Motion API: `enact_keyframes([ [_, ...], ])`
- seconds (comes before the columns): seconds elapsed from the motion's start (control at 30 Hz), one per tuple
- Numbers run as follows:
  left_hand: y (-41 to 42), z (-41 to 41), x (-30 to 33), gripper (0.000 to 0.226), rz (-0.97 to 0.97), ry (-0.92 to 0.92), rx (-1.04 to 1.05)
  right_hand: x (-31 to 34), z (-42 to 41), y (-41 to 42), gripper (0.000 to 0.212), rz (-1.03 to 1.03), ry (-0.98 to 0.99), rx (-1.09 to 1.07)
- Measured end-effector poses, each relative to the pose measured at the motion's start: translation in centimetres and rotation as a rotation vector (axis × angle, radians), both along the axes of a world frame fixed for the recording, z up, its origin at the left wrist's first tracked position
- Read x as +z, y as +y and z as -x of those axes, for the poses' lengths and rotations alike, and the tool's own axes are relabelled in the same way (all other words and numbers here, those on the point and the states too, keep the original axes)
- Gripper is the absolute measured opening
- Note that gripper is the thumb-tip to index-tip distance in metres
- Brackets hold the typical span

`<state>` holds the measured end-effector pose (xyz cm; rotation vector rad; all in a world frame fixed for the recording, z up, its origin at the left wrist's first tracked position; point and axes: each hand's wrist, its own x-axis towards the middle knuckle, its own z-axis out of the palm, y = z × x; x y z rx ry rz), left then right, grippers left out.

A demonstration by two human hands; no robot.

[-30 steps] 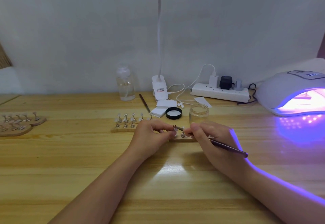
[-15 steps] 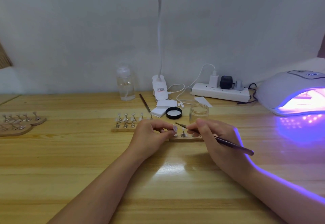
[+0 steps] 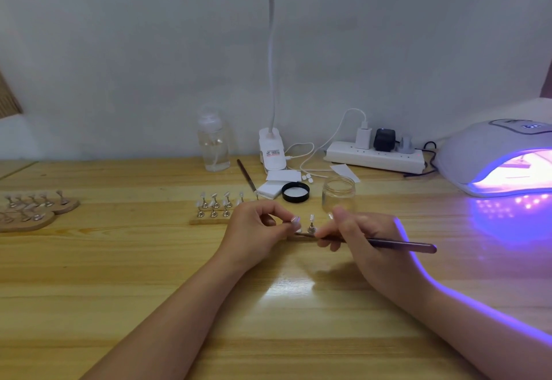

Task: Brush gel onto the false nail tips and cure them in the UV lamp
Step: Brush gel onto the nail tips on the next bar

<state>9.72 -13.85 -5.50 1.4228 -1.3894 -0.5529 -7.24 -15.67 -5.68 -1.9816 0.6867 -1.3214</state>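
From the head camera I see my left hand [image 3: 257,230] at the middle of the wooden table [image 3: 119,275], fingers curled, pinching a small false nail tip [image 3: 295,220] on its little stand between thumb and forefinger. My right hand [image 3: 370,242] sits just at its three o'clock, fingers wrapped round a thin dark brush [image 3: 388,243]; the handle points out toward four o'clock and the bristle end lies just under the held tip, though I cannot tell whether it touches. Between the two hands a second tip on a metal stand [image 3: 311,224] stands upright on a short wooden strip that the hands mostly hide. At eleven o'clock from my left hand is a wooden holder [image 3: 213,212] with two rows of tips on stands. At twelve o'clock from my right hand stands an open clear jar [image 3: 339,193], with its black lid [image 3: 295,192] lying flat just to the jar's nine o'clock. The UV lamp [image 3: 490,152] sits far out at two o'clock, glowing violet inside and throwing purple light onto the table and my right forearm. Far out at nine o'clock lie two round wooden bases [image 3: 35,212] carrying more stands. Along the wall I see a clear bottle [image 3: 213,146], a clip-on desk lamp [image 3: 271,152] and a white power strip [image 3: 375,158].
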Motion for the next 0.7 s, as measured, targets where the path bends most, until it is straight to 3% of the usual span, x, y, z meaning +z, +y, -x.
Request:
enact_keyframes([
  [0.37,0.02,-0.05,-0.07,0.019,0.005,0.000,-0.014,0.06,0.09,0.01,0.029,0.026,-0.024,-0.006],
  [0.43,0.08,-0.06,-0.02,0.019,0.005,-0.003,-0.010,0.17,0.08,-0.15,0.021,0.058,0.016,-0.048],
  [0.6,0.17,0.07,0.06,0.020,-0.002,0.004,-0.004,-0.06,0.05,0.05,0.026,0.056,0.071,0.011],
  [0.7,0.20,0.07,0.13,0.022,0.001,0.003,-0.005,0.19,0.12,-0.18,0.024,0.119,0.064,-0.065],
])
